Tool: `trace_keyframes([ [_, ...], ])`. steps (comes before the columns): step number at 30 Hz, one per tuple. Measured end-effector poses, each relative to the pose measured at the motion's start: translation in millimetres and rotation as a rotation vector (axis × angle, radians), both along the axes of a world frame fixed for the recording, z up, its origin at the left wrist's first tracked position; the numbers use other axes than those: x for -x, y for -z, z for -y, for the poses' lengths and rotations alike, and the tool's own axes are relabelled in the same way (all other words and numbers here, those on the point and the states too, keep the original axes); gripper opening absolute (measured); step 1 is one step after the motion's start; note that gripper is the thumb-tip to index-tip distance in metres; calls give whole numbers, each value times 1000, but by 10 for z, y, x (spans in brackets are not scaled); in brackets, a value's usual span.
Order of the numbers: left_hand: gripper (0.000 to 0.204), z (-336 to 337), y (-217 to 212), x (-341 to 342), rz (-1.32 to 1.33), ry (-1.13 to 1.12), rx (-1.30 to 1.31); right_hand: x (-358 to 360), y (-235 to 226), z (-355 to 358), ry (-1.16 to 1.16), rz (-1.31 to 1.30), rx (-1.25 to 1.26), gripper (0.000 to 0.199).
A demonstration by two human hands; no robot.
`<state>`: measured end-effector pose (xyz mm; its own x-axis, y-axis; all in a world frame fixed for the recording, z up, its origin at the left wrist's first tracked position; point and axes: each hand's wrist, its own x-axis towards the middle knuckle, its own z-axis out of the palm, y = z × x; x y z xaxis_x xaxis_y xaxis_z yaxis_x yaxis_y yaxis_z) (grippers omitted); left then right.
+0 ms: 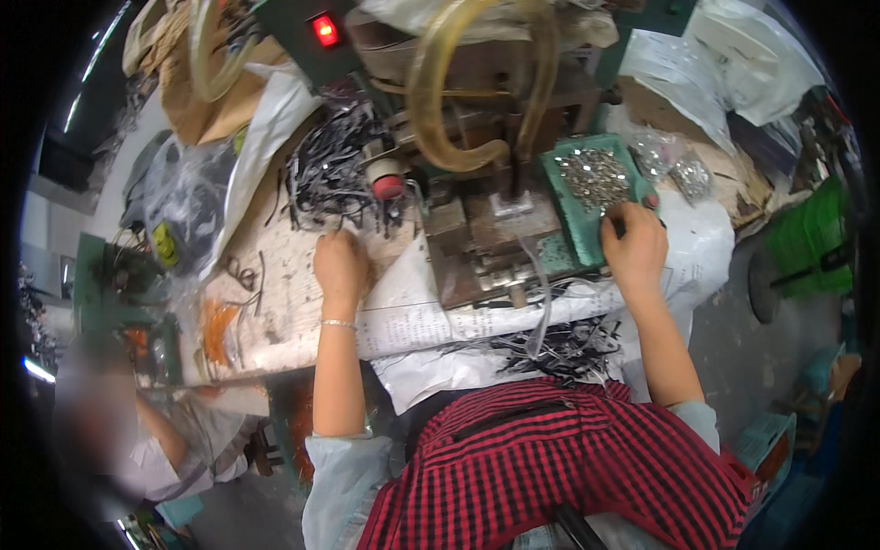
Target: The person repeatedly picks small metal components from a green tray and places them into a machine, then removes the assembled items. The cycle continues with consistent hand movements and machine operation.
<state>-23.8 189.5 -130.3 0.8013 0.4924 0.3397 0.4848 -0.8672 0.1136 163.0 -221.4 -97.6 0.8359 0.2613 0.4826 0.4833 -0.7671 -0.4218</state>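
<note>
My left hand point(339, 264) is closed, fingertips down at the near edge of a heap of black and grey strips point(335, 165) on the bench; whatever it pinches is hidden or too small to make out. My right hand point(636, 247) is at the right side of a green tray point(587, 240), its fingers curled together near the tray's edge. Small shiny metal pieces point(594, 179) are piled in that tray; I cannot make out whether the fingers hold one. Between my hands stands a bench machine point(463, 229) with a metal bed.
A yellowish hose point(431, 92) loops over the machine, beside a red knob point(388, 186). A red switch point(324, 30) glows behind. More black strips point(568, 348) lie across my lap. Clear bags point(689, 174) are on the right, a green bin point(811, 238) beyond. Another person point(165, 440) sits at lower left.
</note>
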Motion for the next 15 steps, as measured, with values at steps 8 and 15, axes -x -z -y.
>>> trace_keyframes([
  [8,23,-149,95,163,0,25,122,-17,25,128,-66,-128,-195,12],
  [15,12,-349,-136,95,-153,93,-18,12,-81,41,79,-98,-1,12],
])
